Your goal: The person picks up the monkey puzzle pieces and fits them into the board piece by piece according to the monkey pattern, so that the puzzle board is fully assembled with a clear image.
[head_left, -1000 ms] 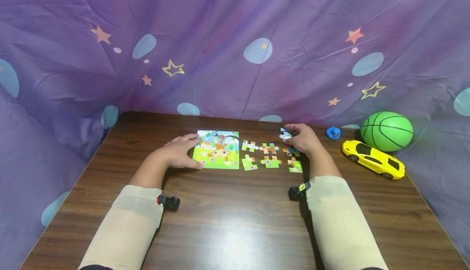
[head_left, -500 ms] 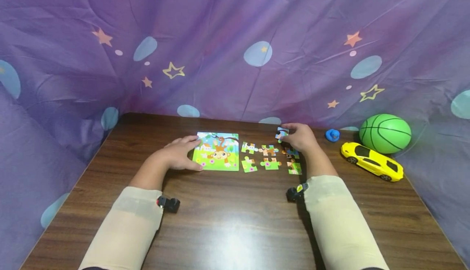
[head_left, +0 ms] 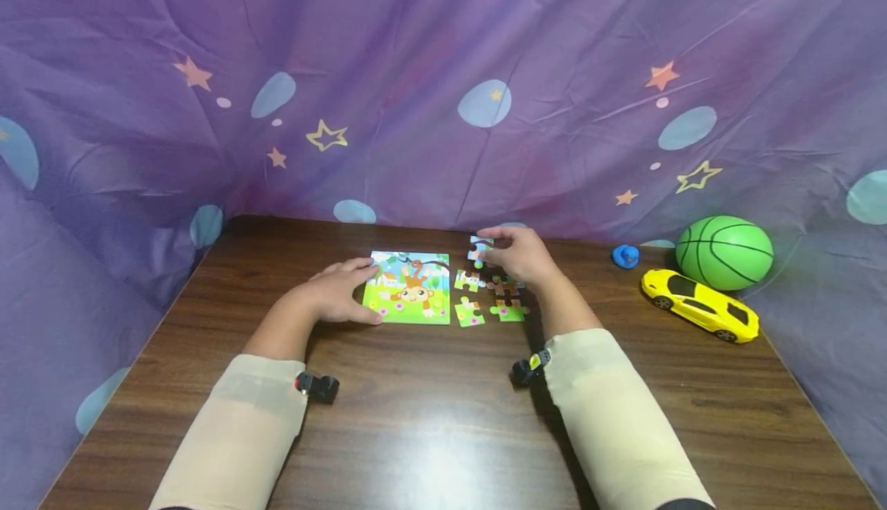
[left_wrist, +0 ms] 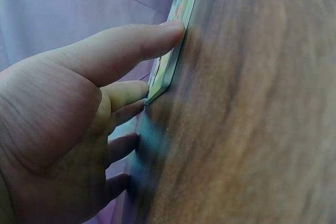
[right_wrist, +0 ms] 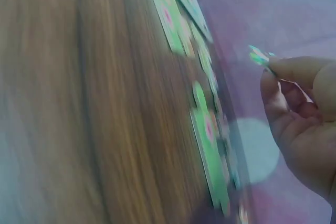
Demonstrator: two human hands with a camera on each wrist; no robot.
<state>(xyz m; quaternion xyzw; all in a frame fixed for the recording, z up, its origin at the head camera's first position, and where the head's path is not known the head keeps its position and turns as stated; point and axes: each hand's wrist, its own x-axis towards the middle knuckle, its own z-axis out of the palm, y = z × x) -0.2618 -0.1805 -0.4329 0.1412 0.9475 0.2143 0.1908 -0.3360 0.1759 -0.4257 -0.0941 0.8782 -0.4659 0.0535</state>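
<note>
Resting left hand (head_left: 336,292) against left side of puzzle board (head_left: 414,290), fingers extended, thumb spread, not grasping. Pinching puzzle piece (head_left: 479,249) with right hand (head_left: 524,257), raised above table (head_left: 388,371), near board's far right corner.

You see a glossy, wood-grained table (head_left: 388,387) and a creased cloth backdrop (head_left: 409,40). Your puzzle board (head_left: 410,294) looks smooth; the toy car (head_left: 701,306) looks like glossy plastic.
</note>
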